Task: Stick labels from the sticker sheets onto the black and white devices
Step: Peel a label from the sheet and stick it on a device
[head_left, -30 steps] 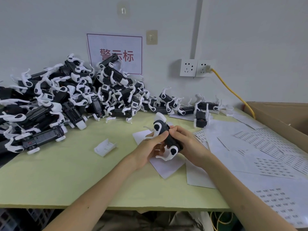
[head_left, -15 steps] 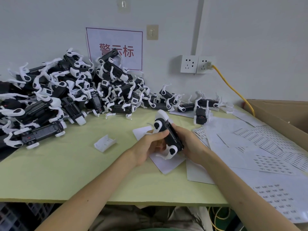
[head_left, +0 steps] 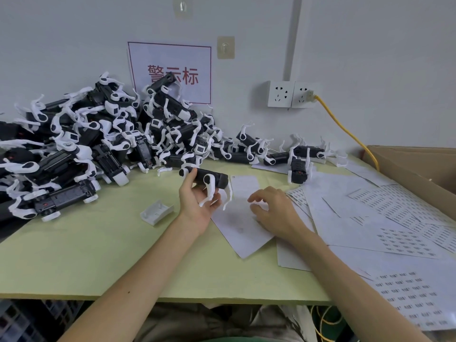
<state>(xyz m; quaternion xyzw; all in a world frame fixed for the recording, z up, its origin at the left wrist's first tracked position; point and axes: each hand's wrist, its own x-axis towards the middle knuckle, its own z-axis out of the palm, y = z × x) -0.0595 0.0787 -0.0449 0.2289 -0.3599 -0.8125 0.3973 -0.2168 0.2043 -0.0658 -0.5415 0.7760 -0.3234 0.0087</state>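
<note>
Gripping the device [head_left: 214, 178], the left hand [head_left: 195, 203] presents it for labelling; the right hand [head_left: 274, 212], loose and empty, hovers over the sticker sheet [head_left: 240, 233], probably to pick from it.

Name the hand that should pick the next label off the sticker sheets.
Right. The right hand is free and next to the sticker sheets; the left hand grips a device.

The device [head_left: 212, 178] in the left hand [head_left: 195, 209] is matt plastic. The sheet [head_left: 237, 227] under the right hand [head_left: 274, 213] is smooth paper.
</note>
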